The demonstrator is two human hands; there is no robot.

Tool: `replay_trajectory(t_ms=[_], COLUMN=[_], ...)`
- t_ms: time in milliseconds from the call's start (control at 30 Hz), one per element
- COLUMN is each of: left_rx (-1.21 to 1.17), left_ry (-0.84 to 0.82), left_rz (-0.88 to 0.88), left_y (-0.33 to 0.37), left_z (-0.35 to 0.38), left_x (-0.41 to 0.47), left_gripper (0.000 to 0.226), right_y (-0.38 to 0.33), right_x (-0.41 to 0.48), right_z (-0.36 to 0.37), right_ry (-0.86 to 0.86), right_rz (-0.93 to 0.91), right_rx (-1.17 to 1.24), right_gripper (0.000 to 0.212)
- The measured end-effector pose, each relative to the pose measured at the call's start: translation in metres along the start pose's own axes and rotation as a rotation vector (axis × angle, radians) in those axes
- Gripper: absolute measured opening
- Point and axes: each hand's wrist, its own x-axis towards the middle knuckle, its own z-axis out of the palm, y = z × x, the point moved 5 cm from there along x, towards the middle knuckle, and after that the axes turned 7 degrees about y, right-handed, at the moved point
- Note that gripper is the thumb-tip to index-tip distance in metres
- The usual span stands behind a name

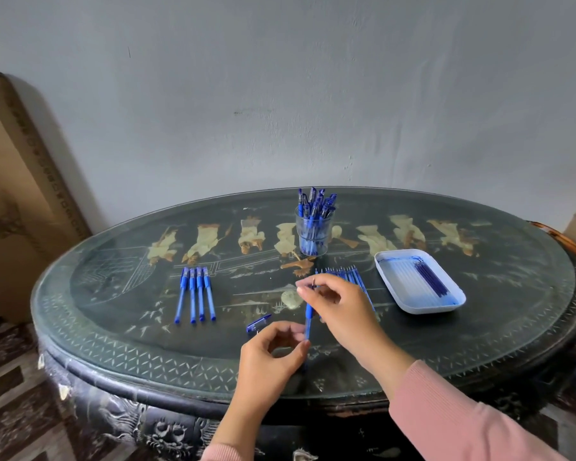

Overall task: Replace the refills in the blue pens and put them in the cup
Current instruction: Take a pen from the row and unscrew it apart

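Over the table's (pixel 120 341) near edge, the left hand (pixel 273 354) gripped a pen (pixel 308 322) low on its barrel while the right hand (pixel 340 307) pinched its top end. The cup (pixel 313 237) stood far centre; four pens (pixel 195 294) lay left.

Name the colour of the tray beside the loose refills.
The tray is white, with blue stains inside; the head view shows it.

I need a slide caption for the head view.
Left hand and right hand hold a blue pen; cup stands behind.
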Motion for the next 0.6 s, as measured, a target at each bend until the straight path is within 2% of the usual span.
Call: replay_trajectory(t_ms=[67, 167, 333, 600], left_rx=[0.002, -0.005, -0.004, 0.021], left_ry=[-0.003, 0.009, 0.011, -0.003], left_rz=[0.009, 0.028, 0.032, 0.033], left_y=[0.001, 0.002, 0.002, 0.0], left_z=[-0.001, -0.002, -0.002, -0.003], left_x=[-0.001, -0.001, -0.001, -0.003], left_gripper=[0.02, 0.02, 0.021, 0.025], right_y=[-0.006, -0.01, -0.015, -0.055], right_x=[0.005, 0.008, 0.016, 0.048], right_z=[-0.003, -0.009, -0.015, -0.032], right_ry=[0.009, -0.066, -0.152, 0.016], right_rz=[0.047, 0.152, 0.162, 0.046], right_rx=[0.033, 0.058, 0.008, 0.122], right_gripper=[0.007, 0.007, 0.009, 0.012])
